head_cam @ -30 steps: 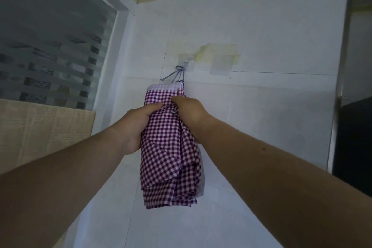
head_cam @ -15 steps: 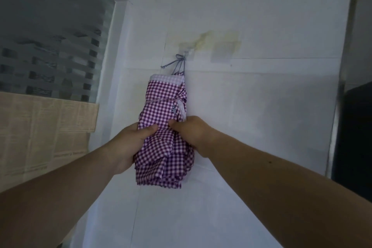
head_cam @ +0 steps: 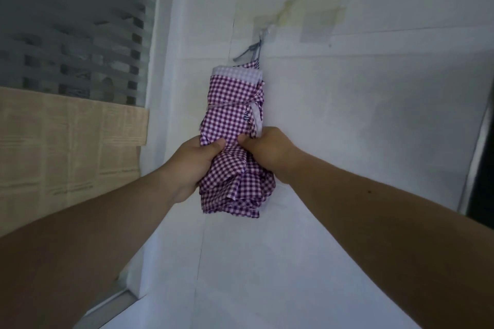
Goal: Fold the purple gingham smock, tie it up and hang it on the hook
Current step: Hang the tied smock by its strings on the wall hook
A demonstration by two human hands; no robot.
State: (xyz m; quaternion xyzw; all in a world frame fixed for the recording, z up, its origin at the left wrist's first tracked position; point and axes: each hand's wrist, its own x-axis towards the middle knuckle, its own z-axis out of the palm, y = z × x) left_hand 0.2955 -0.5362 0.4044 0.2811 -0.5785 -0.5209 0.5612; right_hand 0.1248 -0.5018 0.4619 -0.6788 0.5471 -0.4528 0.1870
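Note:
The purple gingham smock [head_cam: 230, 104] hangs as a folded, tied bundle from a small clear hook [head_cam: 263, 32] on the white tiled wall, held there by a thin cord [head_cam: 251, 49]. A band of its own fabric is knotted around its upper part. My left hand [head_cam: 195, 165] grips the bundle's lower left side, thumb on the front. My right hand [head_cam: 270, 149] grips it from the right at the same height. The bottom folds bunch out below both hands.
A frosted window with a patterned blind [head_cam: 80, 35] fills the left, with newspaper [head_cam: 66, 141] stuck over its lower part. A dark doorway or cabinet edge [head_cam: 481, 168] stands at the far right. Stains and tape marks [head_cam: 315, 19] surround the hook.
Both hands have slid down the bundle from just under its top to its lower half, bunching the bottom folds. The smock stays hanging on the hook.

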